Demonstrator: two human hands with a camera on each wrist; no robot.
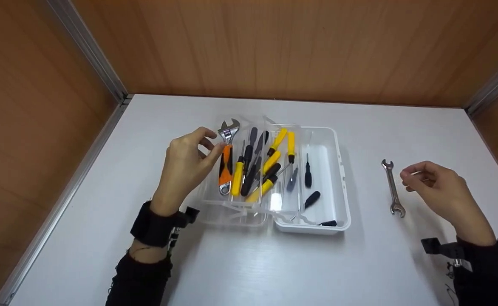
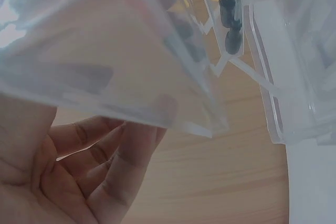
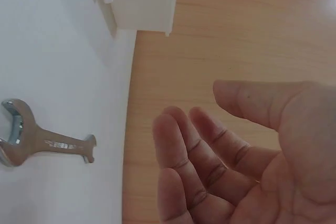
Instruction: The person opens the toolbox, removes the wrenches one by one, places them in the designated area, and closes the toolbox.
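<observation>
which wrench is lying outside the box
The plain silver open-ended wrench, flat on the white table beside the right hand; the orange-handled adjustable wrench lies inside the clear tray.

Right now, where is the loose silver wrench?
In the head view the silver wrench lies flat on the white table, right of the plastic toolbox and just left of the right hand, untouched.

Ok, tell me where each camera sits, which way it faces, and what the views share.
Head: above, looking down at the white table, clear tool box, both hands and dark sleeves.
Left wrist: under the left hand, looking up past its fingers at the box's clear wall.
Right wrist: beside the right hand, facing the table and the open-end wrench.
Shared: wrench and box appear in head and right-wrist views.
</observation>
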